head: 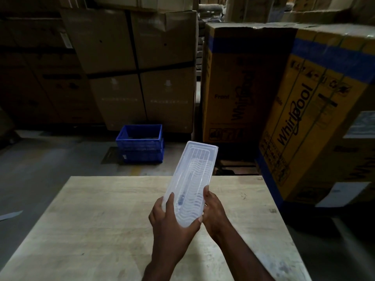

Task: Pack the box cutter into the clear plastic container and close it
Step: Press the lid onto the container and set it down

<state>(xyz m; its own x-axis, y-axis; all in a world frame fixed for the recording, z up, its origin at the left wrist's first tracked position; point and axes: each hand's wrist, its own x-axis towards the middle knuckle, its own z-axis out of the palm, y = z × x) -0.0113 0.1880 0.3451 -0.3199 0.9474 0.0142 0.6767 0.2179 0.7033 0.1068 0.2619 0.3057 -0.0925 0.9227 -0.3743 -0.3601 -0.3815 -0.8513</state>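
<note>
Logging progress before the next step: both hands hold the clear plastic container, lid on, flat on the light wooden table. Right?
Not quite. The head view shows the clear plastic container lifted and tilted above the light wooden table, not lying flat on it. The rest holds: the left hand and right hand grip its near end, and the lid appears to be on.

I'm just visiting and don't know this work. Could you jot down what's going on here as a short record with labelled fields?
setting: dim storeroom with stacked cardboard boxes
surface: pale wooden table
held item: long clear plastic container, lid on, raised above the table and tilted away
contents: a slim box cutter shows faintly through the plastic
left hand: grips the near left corner
right hand: grips the near right edge
on the floor: blue plastic crate beyond the table
</note>
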